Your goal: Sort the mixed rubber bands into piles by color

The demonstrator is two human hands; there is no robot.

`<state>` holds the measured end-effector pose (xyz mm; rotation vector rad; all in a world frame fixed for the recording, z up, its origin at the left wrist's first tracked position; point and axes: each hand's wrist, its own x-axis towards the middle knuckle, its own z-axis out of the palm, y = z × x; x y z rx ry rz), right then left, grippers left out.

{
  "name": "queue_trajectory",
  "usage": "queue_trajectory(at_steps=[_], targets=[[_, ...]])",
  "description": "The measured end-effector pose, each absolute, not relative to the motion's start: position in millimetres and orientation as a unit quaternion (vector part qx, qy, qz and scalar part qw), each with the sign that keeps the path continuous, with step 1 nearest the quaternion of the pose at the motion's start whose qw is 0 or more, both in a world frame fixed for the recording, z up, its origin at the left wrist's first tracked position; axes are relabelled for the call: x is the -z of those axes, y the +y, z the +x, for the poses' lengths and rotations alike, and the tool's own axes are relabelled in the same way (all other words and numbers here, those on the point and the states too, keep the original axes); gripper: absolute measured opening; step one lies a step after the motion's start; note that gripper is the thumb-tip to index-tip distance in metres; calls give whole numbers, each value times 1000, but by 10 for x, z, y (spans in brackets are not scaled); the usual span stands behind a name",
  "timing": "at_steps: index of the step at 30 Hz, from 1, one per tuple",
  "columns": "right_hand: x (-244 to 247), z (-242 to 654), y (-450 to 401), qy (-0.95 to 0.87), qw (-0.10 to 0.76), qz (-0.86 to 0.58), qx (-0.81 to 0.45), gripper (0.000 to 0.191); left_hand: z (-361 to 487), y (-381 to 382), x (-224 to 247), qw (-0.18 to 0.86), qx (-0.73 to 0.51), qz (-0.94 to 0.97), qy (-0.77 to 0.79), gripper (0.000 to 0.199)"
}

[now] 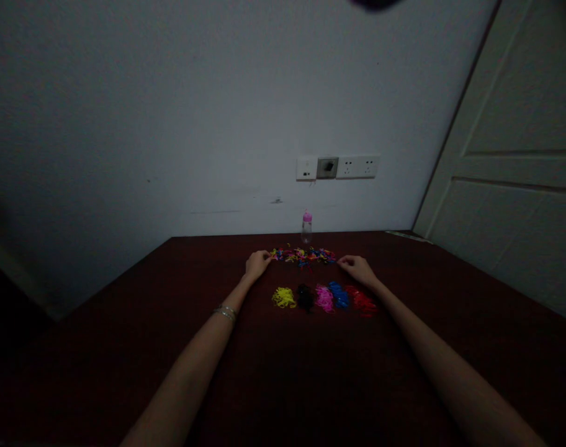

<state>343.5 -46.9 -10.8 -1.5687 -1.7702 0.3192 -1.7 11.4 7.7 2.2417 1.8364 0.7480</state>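
A mixed heap of small coloured rubber bands spreads sideways across the dark red table. At its left end is my left hand, fingers pinched together and touching the edge bands; what they hold is too small to tell. My right hand pinches at the right end of the heap, its fingertips beside the outermost bands. Closer to me lie sorted piles in a row: yellow bands, black bands, pink bands, blue bands and red bands.
Behind the heap stands a clear bottle with a pink cap, close to the wall. White sockets are set in the wall above the table. A pale panelled door is at the right. The light is dim.
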Motion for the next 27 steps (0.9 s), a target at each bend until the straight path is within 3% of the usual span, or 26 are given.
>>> queue_trajectory(at_steps=[27], targets=[[103, 3419, -470, -687, 367, -616, -119, 24, -7, 54, -187, 73, -230, 753, 612, 23]])
